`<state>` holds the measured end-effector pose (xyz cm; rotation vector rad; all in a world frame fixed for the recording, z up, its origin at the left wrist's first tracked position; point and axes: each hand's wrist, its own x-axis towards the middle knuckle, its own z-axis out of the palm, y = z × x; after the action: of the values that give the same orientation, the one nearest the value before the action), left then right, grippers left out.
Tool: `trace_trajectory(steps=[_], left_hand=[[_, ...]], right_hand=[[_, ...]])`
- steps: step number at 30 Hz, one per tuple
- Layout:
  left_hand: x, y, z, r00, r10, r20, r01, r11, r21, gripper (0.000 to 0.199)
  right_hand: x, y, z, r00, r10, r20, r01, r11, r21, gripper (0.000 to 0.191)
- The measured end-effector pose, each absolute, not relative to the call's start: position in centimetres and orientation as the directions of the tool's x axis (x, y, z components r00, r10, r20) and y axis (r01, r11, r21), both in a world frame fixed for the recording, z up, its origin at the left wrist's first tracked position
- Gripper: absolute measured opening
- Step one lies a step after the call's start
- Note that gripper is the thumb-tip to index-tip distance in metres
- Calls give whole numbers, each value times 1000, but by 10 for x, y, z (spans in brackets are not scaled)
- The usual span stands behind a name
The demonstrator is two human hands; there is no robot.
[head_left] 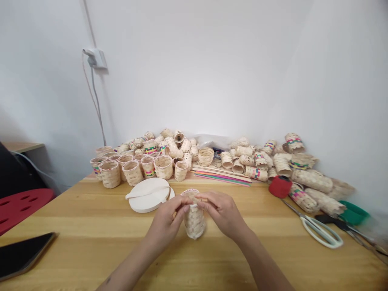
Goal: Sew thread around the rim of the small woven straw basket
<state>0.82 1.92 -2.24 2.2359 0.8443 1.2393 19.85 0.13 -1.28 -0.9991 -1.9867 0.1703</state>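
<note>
A small woven basket [195,224] of pale strips stands on the table in front of me, its open top facing up. Red stitching shows along the far part of its rim. My left hand [169,216] pinches the rim from the left, thumb and fingers closed on it. From the right, my right hand [222,210] grips the same rim, its fingertips close to the left ones. A whitish bit shows at the near rim between my thumbs, too small to name. Just beyond my left hand lies a flat roll of pale strip [145,200].
Finished-looking woven baskets [133,171] stand at back left, with more heaped along the wall. Coloured strips [222,177] lie behind my hands. At right are a red thread spool [280,186], white-handled scissors [321,231] and a green bowl [354,212]. A phone [26,254] lies left.
</note>
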Motion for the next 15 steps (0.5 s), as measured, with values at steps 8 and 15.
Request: trace_trajectory(steps=[8, 15], left_hand=[[4, 22, -26, 410, 745, 527, 310, -657, 687, 24], [4, 28, -26, 522, 642, 562, 282, -752, 596, 14]], right_hand=[[203, 4, -14, -387, 788, 479, 647, 602, -468, 23], [200, 3, -13, -371, 795, 480, 620, 597, -510, 22]])
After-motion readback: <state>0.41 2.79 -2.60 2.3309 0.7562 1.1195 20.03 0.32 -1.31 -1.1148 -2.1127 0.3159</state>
